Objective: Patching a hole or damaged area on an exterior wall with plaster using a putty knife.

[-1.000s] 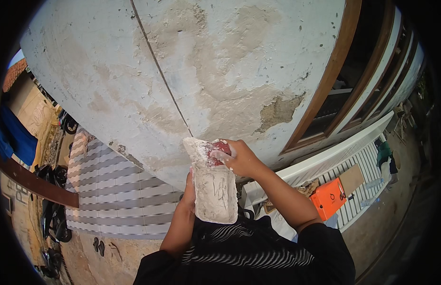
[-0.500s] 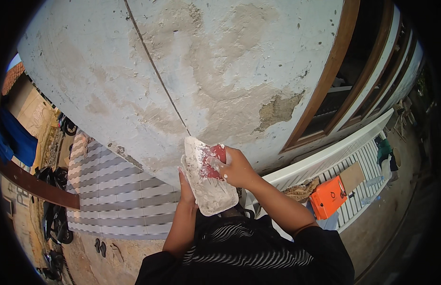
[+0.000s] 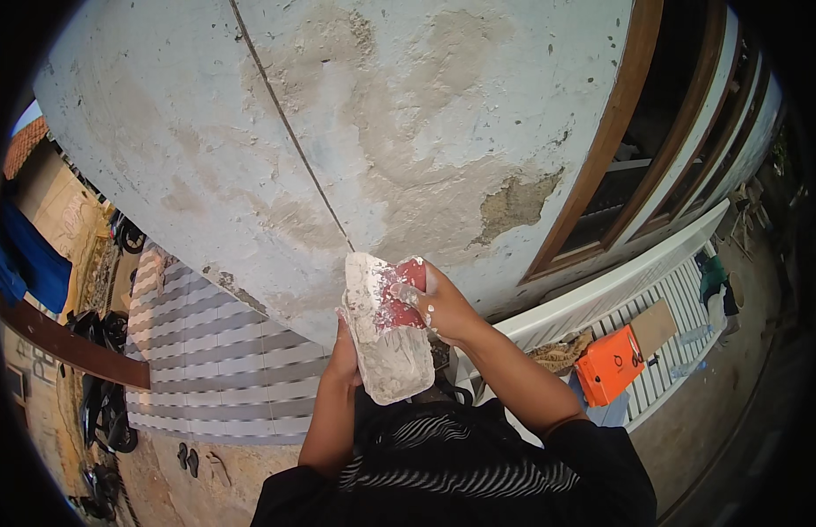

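My left hand (image 3: 345, 353) grips the left side of a long, pale tray (image 3: 397, 373) smeared with filler paste. Thicker white paste (image 3: 362, 285) lies along the tray's upper left part. My right hand (image 3: 447, 309) holds a red putty spreader (image 3: 411, 279), its face speckled with white, against the upper right of the tray. White flecks stick to my right thumb and fingers. The underside of the tray and most of my left fingers are hidden. Just beyond the tray rises a pale blue wall (image 3: 188, 114) with rough beige patches (image 3: 434, 198).
A dark straight groove (image 3: 289, 127) runs down the wall. Brown-framed windows (image 3: 592, 176) stand to the right. Below them a white slatted bench (image 3: 663, 369) carries an orange box (image 3: 608, 364), cardboard (image 3: 652, 329) and plastic bottles. Striped tiles (image 3: 223, 360) and dark sandals (image 3: 188, 458) lie at left.
The red spreader has shifted a little to the right and up across the tray. The tray's lower end has swung slightly left. Both hands keep their hold.
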{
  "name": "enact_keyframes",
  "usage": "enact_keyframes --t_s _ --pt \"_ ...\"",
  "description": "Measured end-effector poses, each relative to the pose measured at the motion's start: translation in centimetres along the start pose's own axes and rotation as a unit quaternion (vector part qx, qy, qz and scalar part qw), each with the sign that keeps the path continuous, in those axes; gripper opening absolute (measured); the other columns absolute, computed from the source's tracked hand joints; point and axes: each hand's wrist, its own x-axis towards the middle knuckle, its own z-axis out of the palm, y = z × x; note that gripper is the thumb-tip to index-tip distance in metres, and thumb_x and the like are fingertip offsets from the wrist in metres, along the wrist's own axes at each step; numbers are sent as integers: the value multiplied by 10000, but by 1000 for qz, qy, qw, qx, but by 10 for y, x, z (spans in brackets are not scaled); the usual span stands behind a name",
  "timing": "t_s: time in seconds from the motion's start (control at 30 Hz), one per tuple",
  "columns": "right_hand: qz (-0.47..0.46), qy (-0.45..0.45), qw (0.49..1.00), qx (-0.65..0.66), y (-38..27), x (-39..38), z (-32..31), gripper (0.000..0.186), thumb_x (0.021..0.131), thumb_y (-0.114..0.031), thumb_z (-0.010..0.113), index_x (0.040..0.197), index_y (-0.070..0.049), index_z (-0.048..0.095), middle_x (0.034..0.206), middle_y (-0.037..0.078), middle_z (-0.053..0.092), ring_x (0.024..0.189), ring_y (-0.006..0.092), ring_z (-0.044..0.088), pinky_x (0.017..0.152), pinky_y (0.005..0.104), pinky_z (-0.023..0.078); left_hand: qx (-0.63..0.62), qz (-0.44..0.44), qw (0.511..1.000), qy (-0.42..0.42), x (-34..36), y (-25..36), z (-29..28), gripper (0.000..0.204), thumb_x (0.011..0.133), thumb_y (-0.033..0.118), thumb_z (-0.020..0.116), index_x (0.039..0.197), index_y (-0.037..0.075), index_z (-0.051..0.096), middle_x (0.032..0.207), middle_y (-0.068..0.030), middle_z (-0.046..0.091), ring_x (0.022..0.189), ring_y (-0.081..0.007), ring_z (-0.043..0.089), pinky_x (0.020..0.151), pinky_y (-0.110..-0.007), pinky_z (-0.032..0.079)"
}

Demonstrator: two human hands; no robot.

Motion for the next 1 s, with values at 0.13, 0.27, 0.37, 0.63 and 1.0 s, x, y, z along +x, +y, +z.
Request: enact_keyframes --t_s 0.13,0.27,0.37,0.63,1.0 --pt "27 -26 999 25 -7 0 0 240 916 -51 574 1135 0 492 1031 80 611 926 132 606 803 291 519 90 -38 995 -3 1 -11 -18 784 923 666 192 1430 80 313 1361 -141 474 1208 -277 507 986 -434 452" --pt "26 -13 998 58 -6 -2 -11 239 901 -59 597 1117 4 517 1035 98 620 919 158 625 805 308 535 25 -19 999 41 5 -18 -7 748 937 638 252 1404 63 353 1336 -147 495 1158 -291 543 946 -446 478" --pt "15 41 991 128 -18 -10 -35 220 902 -58 586 1111 -7 539 1052 105 621 934 173 631 791 312 540 -109 17 994 20 6 -10 -7 738 932 632 292 1383 54 378 1320 -155 507 1130 -314 558 923 -460 492" --pt "-130 271 901 313 -38 -37 -148 248 884 -61 585 1131 -68 560 1041 54 631 886 185 636 692 354 525 -147 108 983 15 5 -4 -41 700 921 604 370 1355 58 418 1288 -166 533 1074 -350 591 871 -527 516" --pt "-250 356 890 133 -106 -18 -213 266 923 -61 470 1178 8 499 1056 119 607 895 230 638 718 380 558 -135 109 985 -4 4 -5 -25 685 925 601 368 1342 61 438 1274 -150 548 1103 -332 575 901 -490 507"
